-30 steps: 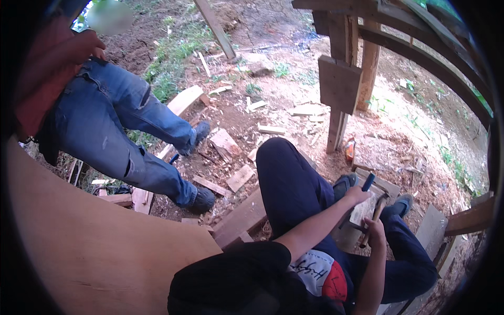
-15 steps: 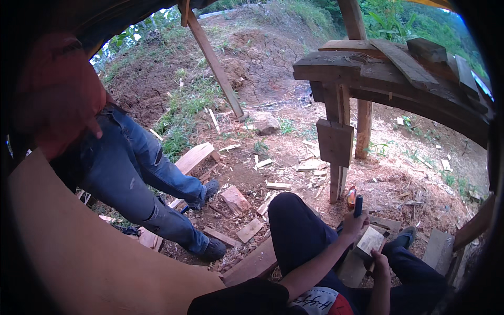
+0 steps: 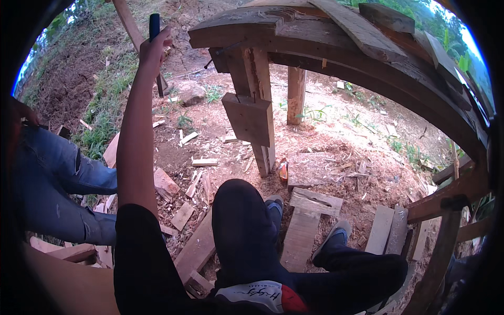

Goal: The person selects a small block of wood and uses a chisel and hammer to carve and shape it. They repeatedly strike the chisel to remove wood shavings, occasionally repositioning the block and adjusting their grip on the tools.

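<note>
My left arm is stretched up and forward along the left side. At its end my left hand [image 3: 154,50] is closed round the dark cylindrical handle [image 3: 154,27] of a tool. The handle sticks up above the fist. A narrow dark strip shows below the fist and may be the tool's blade, though its link to the handle is hidden. Past the hand stands a slanted wooden post [image 3: 127,22]. My right hand is out of view. Between my feet a plank [image 3: 302,239] lies on the ground, with a shorter notched board [image 3: 315,201] across its far end.
A heavy wooden frame with a curved beam [image 3: 336,52] spans the upper right, loose boards on top. Nails stick out near its leg [image 3: 258,79]. A co-worker in torn jeans [image 3: 50,181] is at the left. Wood offcuts [image 3: 182,216] and chips litter the ground.
My left hand has swung up and left with the dark-handled tool, away from the wood block. The right hand and the block have left the view. The view has shifted right.
</note>
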A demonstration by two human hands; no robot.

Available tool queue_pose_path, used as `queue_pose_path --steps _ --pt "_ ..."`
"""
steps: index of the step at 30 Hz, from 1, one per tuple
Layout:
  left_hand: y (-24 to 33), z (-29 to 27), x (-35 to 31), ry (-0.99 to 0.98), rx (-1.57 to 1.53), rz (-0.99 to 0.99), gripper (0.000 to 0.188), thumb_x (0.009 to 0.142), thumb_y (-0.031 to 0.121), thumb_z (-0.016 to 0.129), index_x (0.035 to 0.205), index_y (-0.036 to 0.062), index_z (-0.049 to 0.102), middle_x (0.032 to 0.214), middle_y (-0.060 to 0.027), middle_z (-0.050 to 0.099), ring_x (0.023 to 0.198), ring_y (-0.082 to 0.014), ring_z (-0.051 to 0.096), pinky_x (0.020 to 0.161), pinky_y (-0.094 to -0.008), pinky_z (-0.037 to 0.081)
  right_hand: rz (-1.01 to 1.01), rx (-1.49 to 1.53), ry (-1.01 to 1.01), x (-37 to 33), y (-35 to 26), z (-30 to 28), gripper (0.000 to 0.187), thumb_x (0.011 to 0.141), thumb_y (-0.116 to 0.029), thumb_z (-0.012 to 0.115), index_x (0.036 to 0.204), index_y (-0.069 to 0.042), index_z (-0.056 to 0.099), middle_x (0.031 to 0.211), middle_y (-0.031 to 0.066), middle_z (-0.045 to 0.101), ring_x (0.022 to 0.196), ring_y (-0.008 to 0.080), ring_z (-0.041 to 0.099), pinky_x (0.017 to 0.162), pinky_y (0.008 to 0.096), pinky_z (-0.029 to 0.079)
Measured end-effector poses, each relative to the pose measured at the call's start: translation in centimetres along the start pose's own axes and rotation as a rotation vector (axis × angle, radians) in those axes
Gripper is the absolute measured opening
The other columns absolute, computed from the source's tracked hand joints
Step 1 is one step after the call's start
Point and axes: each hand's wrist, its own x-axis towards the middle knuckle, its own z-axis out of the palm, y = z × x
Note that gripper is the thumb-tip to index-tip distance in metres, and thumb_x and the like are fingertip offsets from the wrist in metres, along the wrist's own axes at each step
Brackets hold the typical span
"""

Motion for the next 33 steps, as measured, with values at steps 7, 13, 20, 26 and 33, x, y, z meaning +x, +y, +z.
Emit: queue_pose_path --steps 7,13,20,26,33 --pt "1.6 10.6 0.3 -0.447 -0.439 -0.285 0.044 0.077 0.066 0.063 0.069 0.0238 0.052 0.051 0.0074 0.042 0.035 -0.0062 0.034 0.032 -0.0211 0.018 0.016 -0.406 -0.145 10.9 -5.0 -0.1 0.04 0.09 -0.032 0.061 0.117 -0.003 0.053 0.099 0.0119 0.065 0.081 0.0253 0.066 0.072 0.0352 0.054" --pt "1.1 9.9 0.8 -0.313 -0.728 -0.318 0.043 0.08 0.038 0.069 0.107 0.0059 0.06 0.092 -0.0083 0.067 0.081 -0.0217 0.067 0.073 -0.0359 0.055 0.036 -0.698 -0.314 17.3 -11.8 1.0 0.04 0.09 -0.033 0.061 0.116 -0.004 0.053 0.098 0.0127 0.065 0.081 0.0269 0.066 0.072 0.0369 0.054" --pt "1.7 8.3 0.9 -0.427 -0.597 -0.618 0.047 0.082 0.044 0.07 0.102 0.0023 0.062 0.086 -0.0081 0.064 0.076 -0.0162 0.065 0.069 -0.0301 0.053 0.179 -1.01 -0.497 17.6 -25.2 4.6 0.04 0.089 -0.034 0.061 0.115 -0.005 0.053 0.098 0.0137 0.065 0.08 0.0288 0.066 0.072 0.0388 0.053" --pt "3.6 2.7 -0.1 -0.319 0.416 -0.684 0.06 0.083 0.057 0.065 0.106 0.0014 0.065 0.069 -0.0079 0.064 0.062 -0.0159 0.065 0.053 -0.03 0.048 0.238 -1.298 -0.603 13.7 -37.5 8.9 0.04 0.088 -0.034 0.061 0.114 -0.005 0.052 0.097 0.0145 0.065 0.08 0.0304 0.066 0.071 0.0405 0.053" --pt "6.6 -13.0 3.6 -0.242 1.031 -0.763 0.065 0.081 0.048 0.065 0.129 0.0052 0.051 0.088 -0.0193 0.069 0.083 -0.0344 0.068 0.072 -0.0447 0.054 0.264 -1.531 -0.816 10.2 -47.2 15.8 0.04 0.087 -0.035 0.061 0.113 -0.006 0.052 0.096 0.0155 0.065 0.079 0.0322 0.066 0.071 0.0424 0.053"
